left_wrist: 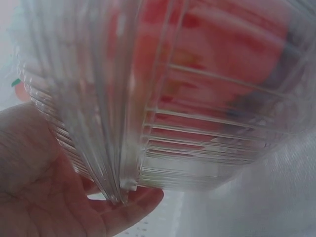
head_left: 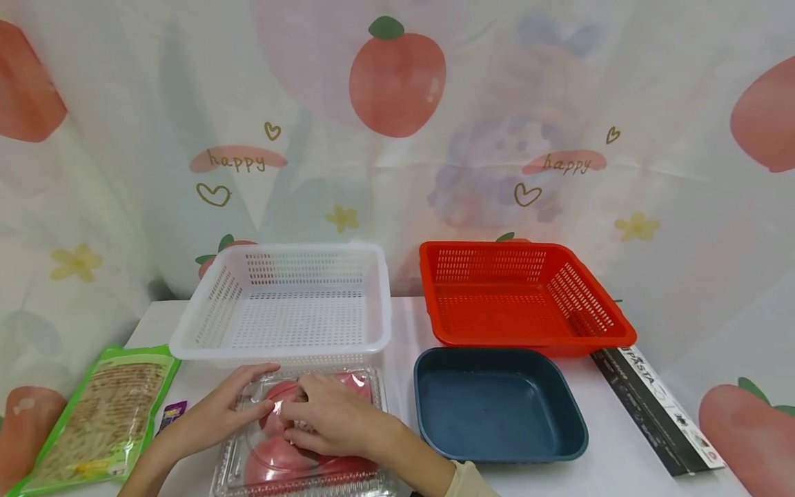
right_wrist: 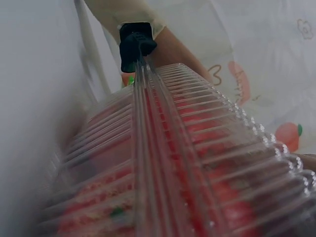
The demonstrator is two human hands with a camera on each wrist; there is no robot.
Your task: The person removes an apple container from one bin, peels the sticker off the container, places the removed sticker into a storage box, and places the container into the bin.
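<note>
Flanked on the left of the grip by a flat, green-edged, see-through plastic pouch [head_left: 102,414] and a small purple packet [head_left: 172,413]. Spanned at the rear-left rim by a left hand [head_left: 217,408] with fingers stretched long and parted, touching rather than clenching a clear, ribbed, rectangular plastic box [head_left: 231,452]. Filled, directly beneath both hands, with rounded red items [head_left: 276,461]. Covered on the lid by a right hand [head_left: 335,417] with fingers curled inward; cannot tell whether pinching anything. Bordered to the right of the grip by a deep-blue, round-cornered plastic bin [head_left: 499,414]. As for the box, likely light for its bulk, with thin, springy, slick walls, apt to crease or crackle under a hard squeeze. Best taken low along both ribbed sides, under the rim, rather than by the lid's middle.
</note>
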